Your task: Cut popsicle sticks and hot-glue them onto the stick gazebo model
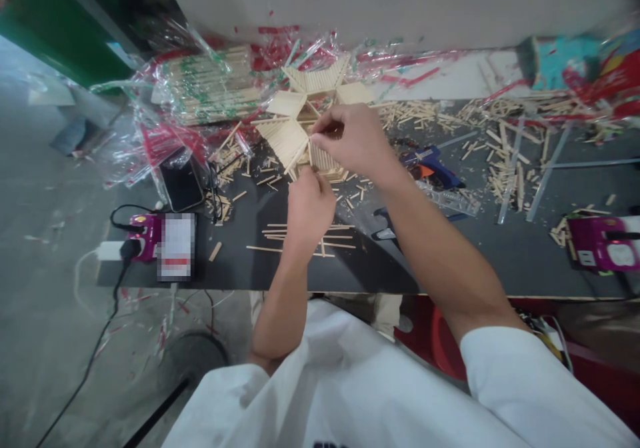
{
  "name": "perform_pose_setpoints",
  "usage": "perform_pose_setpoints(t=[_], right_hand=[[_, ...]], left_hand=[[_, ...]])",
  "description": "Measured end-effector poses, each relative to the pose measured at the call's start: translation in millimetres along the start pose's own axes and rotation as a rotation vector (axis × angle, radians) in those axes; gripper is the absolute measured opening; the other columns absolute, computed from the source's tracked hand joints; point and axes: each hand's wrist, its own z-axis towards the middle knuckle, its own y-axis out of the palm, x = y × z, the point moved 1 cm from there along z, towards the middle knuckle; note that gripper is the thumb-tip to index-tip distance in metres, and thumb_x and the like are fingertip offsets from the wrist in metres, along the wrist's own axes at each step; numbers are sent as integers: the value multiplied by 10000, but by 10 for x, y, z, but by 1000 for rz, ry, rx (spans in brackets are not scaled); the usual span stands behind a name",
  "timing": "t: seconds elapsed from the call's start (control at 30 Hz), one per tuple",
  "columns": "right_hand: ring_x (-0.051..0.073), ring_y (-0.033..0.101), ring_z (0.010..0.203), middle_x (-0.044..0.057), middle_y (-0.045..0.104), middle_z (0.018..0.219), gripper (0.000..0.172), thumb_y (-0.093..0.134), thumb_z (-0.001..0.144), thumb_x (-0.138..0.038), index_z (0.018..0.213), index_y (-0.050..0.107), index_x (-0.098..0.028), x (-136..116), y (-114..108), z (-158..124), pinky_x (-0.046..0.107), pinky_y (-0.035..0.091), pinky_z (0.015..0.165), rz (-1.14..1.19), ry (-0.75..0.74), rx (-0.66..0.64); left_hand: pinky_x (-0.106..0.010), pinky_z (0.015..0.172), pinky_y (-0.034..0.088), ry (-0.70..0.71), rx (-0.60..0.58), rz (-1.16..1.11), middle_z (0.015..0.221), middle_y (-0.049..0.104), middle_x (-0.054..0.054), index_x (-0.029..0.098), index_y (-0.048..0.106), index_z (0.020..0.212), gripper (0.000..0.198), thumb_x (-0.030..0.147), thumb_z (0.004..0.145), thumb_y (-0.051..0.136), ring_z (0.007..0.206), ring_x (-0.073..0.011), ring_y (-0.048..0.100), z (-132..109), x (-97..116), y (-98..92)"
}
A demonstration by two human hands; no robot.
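A model built of thin wooden sticks (285, 139), with several flat slatted panels spread like petals, stands at the middle of the dark table. My right hand (353, 138) reaches over it from the right, thumb and forefinger pinched near its centre; anything between them is too small to make out. At the model's front edge is my left hand (311, 205), its fingers closed and turned away, so what they grip is hidden. Several loose long sticks (335, 237) lie on the table beneath and beside my left wrist.
A blue glue gun (435, 168) lies right of the model, near dark-handled pliers (385, 228). Bundled sticks in plastic (210, 85) are at the back left. Phones (181, 181), a purple power adapter (145, 237) and cables sit left. Stick scraps (505, 161) litter the right.
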Motion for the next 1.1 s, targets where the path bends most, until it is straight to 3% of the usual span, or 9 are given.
perform_pose_setpoints(t=[0.23,0.47,0.63,0.9,1.1], right_hand=[[202,688,807,71,761,876,73,695,814,-132,852,739,-176,-54,-2,-23,383,573,828,-16,46,2],[215,697,828,65,757,888,34,706,826,-166,839,721,-194,-57,-8,-37,394,583,836,-2,15,-2],[229,704,830,77,767,899,52,727,802,-174,852,736,-185,-18,11,-23,406,596,854,-2,-3,0],[223,725,830,71,787,898,39,755,803,-174,842,747,-177,-72,5,-8,383,593,836,-39,37,13],[203,728,816,94,786,875,39,758,803,-118,842,761,-116,-176,-26,-33,340,571,815,-46,68,27]], left_hand=[[-297,657,277,-47,25,59,620,332,26,264,329,702,343,74,881,552,645,-208,450,-18,74,34],[-310,703,362,-18,-36,241,652,407,-8,266,302,707,343,126,940,511,722,-243,551,-1,118,10],[-297,679,298,-33,-21,152,635,342,20,264,317,711,340,106,921,533,660,-219,469,-8,87,0],[-291,607,257,-50,-36,80,640,397,0,255,361,768,274,91,898,537,636,-203,466,-55,-11,23],[-328,635,173,-45,-80,193,649,364,18,264,288,793,310,52,872,499,548,-164,265,-105,67,-60]])
